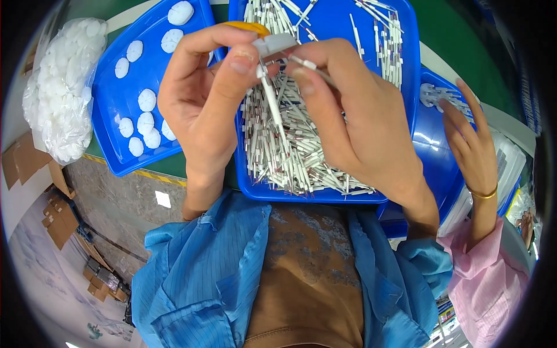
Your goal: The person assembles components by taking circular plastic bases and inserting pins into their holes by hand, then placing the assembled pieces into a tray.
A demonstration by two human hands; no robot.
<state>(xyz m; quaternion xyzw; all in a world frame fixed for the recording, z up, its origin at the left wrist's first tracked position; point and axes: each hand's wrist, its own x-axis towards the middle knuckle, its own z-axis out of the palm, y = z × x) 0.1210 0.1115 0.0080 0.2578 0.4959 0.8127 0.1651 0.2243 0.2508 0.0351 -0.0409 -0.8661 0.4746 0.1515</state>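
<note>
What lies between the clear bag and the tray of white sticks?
In the head view, a blue tray with white round pieces, plus the left hand.

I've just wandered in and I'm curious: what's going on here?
A person in a blue shirt is at work above a blue tray heaped with thin white sticks. The left hand pinches a small white piece, and the right hand holds a slim white part close to it; whether the two are joined is hard to tell. To the left, round white pieces lie in another blue tray, beside a clear bag. At right, someone else's hand is near more thin pieces.
</note>
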